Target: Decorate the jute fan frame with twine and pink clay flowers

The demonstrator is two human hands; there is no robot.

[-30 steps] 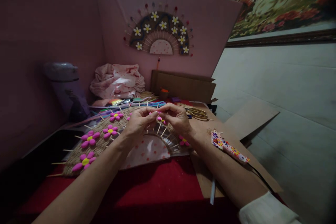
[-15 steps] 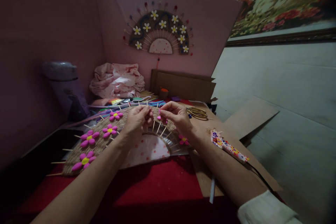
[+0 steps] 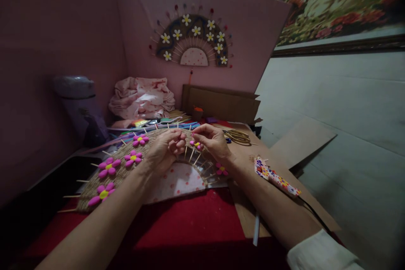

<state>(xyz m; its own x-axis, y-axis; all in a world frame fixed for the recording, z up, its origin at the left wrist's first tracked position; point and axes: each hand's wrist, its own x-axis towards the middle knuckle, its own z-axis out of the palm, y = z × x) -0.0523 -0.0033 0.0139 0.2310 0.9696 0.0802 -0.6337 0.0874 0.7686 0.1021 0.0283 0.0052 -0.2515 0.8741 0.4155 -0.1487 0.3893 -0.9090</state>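
Observation:
A half-round woven fan piece with wooden skewer ribs and pink flowers lies flat on the red cloth. My left hand rests on its upper middle with fingers curled; what they hold is hidden. My right hand pinches at a small pink flower with a yellow centre near the top of the fan. Another pink flower sits just below my right wrist. Several more pink flowers dot the fan's left side.
A finished fan with white flowers hangs on the pink wall. Behind the work lie a crumpled pink cloth, a cardboard box, coloured sticks and a coil. A patterned strip lies right; a jar stands left.
My hands have drawn slightly apart and lowered onto the fan. The pink flower that was between my fingertips now sits on the weave under my right fingers.

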